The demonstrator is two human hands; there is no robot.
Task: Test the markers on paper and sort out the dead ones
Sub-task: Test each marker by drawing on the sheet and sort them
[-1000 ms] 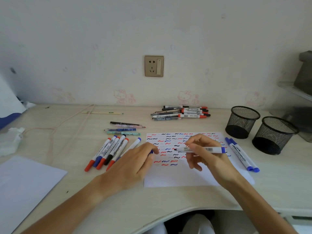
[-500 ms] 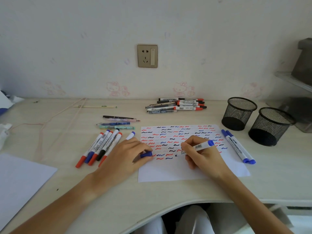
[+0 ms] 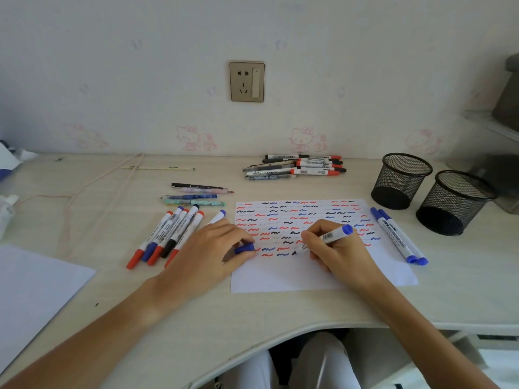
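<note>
A white test sheet [image 3: 317,276] covered with red, blue and black squiggles lies at the desk's centre. My right hand [image 3: 339,254] grips a white marker with a blue end [image 3: 335,234], its tip down on the sheet by a fresh dark mark. My left hand [image 3: 207,256] rests at the sheet's left edge and pinches the blue cap [image 3: 245,248]. Several red, blue and black markers [image 3: 168,234] lie in a row to the left. Two blue markers [image 3: 397,238] lie right of the sheet.
Another pile of markers and pens [image 3: 297,167] sits at the back centre, with a few pens [image 3: 196,196] in front left of it. Two black mesh cups [image 3: 401,179] [image 3: 452,202] stand at the right. A blank sheet [image 3: 33,290] lies front left. A cord [image 3: 84,192] crosses the left side.
My right hand turned the uncapped blue marker from level to tip-down and set it on the sheet, where a dark mark now shows. My left hand kept the cap by the sheet's edge.
</note>
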